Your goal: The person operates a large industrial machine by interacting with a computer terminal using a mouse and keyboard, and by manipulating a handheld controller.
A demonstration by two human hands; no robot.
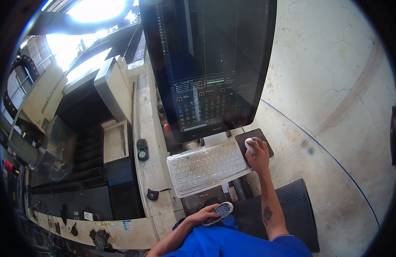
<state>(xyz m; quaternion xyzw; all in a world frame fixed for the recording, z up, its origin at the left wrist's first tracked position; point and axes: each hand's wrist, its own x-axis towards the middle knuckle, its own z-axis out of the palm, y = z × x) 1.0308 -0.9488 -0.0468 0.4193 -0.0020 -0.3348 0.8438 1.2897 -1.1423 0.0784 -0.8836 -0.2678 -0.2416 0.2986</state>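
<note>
My right hand point(259, 156) is closed over a white computer mouse point(250, 146) on a dark mouse pad point(266, 143). Down by my lap, my left hand point(204, 214) grips a handheld remote control point(222, 209) with a bluish button face and a pale, worn edge; its thumb lies over the buttons. Between the two hands and a little farther off is a white keyboard point(206, 165) with round keys under a clear, soiled cover. Above it stands a large dark monitor point(210, 55) showing a drawing area, dials and rows of icons.
A large cream machine point(116, 85) with a dark slatted bed fills the left. On its ledge lie a black tape measure point(152, 195) and a dark green-black device point(142, 150). Dark gloves or rags point(101, 240) lie lower left. A blue cable point(330, 154) crosses the cracked floor at right.
</note>
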